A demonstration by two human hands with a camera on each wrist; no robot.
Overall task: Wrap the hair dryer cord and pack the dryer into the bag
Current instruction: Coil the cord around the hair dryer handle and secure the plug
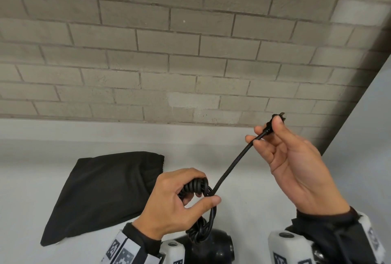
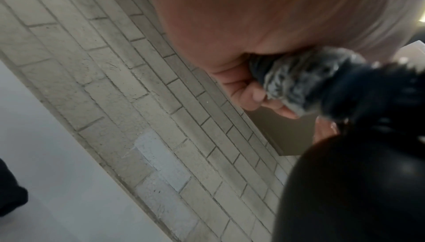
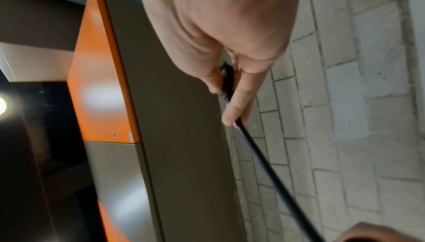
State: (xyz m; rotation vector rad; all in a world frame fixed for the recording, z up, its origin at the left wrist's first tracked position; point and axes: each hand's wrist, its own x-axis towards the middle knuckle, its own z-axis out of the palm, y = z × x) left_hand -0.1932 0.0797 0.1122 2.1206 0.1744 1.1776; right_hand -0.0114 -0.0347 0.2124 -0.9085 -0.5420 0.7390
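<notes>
Head view: left hand (image 1: 169,202) is gripping the coiled cord (image 1: 197,186) with curled fingers and thumb above the black hair dryer (image 1: 213,244) at the worktop's (image 1: 254,189) near edge, right hand (image 1: 296,158) is pinching the plug (image 1: 273,122), the cord's end stretching taut between them; black bag (image 1: 99,192) is lying flat, left of centre. Left wrist view: fingers (image 2: 248,93) are curling round blurred coils beside the dryer's body. Right wrist view: thumb and fingers (image 3: 239,97) are pressing together on the plug end before a brick wall (image 3: 345,118).

grey brick wall (image 1: 148,52), white counter (image 1: 42,158), orange panel (image 3: 101,82)
</notes>
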